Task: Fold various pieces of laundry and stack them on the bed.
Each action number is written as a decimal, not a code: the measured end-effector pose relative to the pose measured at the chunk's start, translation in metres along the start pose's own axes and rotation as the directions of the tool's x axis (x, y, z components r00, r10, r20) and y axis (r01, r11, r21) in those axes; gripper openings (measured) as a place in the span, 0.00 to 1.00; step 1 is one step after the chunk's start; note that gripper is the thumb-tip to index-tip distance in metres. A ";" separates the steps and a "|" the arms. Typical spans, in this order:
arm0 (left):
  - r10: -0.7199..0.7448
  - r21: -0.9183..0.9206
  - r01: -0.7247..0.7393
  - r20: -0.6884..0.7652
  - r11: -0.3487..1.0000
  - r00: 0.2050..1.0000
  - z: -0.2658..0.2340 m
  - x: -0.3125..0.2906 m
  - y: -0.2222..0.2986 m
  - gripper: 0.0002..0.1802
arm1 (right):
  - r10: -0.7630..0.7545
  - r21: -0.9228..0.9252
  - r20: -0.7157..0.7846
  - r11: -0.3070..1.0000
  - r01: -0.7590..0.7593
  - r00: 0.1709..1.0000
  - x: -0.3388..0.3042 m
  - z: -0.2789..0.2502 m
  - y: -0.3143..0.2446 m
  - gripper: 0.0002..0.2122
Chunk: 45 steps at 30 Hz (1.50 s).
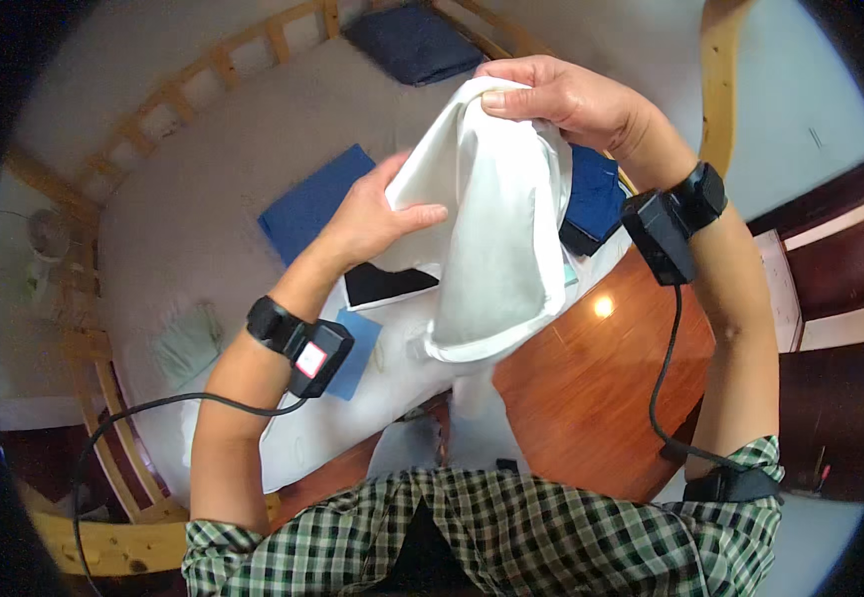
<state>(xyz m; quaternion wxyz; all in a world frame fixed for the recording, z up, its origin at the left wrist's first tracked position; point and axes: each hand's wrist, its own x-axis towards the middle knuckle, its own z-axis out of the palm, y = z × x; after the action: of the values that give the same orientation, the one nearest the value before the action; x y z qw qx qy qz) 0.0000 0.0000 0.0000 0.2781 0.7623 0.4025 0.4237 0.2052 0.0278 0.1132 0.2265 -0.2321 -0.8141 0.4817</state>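
Note:
A white, smooth cloth garment [501, 239] hangs in front of me over the bed's edge, its lower hem drooping in a curve. My right hand [561, 99] pinches it at the top, thumb over the folded fabric. Lower and to the left, my left hand [377, 214] holds the cloth's left edge between thumb and fingers; the fingers are partly behind the fabric. What kind of garment it is cannot be made out. Behind it lie a blue folded cloth [302, 204], a black piece with a white edge [382, 286] and a dark blue folded stack [593, 194].
The bed [203, 189] with a pale sheet has a wooden rail [173, 95]. A dark folded cloth [414, 45] lies at its far end, a pale green cloth [188, 343] at left, a light blue piece [355, 348] near the front. Reddish wooden floor [601, 368] lies at right. Cables run from both wrist devices.

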 end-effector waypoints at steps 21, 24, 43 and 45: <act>-0.038 0.325 0.000 0.110 0.946 0.993 -0.069 0.051 0.004 0.05 | 0.196 -0.201 -0.314 0.942 -0.267 0.929 -0.024 -0.023 0.028 0.10; 0.067 0.361 -0.083 0.057 0.929 0.996 -0.068 0.056 0.007 0.07 | 0.134 -0.233 -0.376 0.944 -0.234 0.917 -0.031 -0.019 0.021 0.10; 0.131 0.442 -0.218 0.219 0.870 0.967 -0.063 -0.028 -0.022 0.07 | 0.209 -0.343 -0.267 0.891 -0.296 0.941 -0.042 0.042 0.080 0.12; 0.062 0.366 -0.141 0.220 0.920 0.974 -0.059 -0.071 -0.034 0.06 | 0.232 -0.336 -0.219 0.894 -0.296 0.948 -0.038 0.073 0.107 0.12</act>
<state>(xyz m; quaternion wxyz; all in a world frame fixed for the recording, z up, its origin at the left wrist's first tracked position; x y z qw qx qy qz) -0.0870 -0.0376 -0.0273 0.1428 0.8610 0.4059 0.2713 0.2086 0.0012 -0.0193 0.1815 -0.4196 -0.8273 0.3265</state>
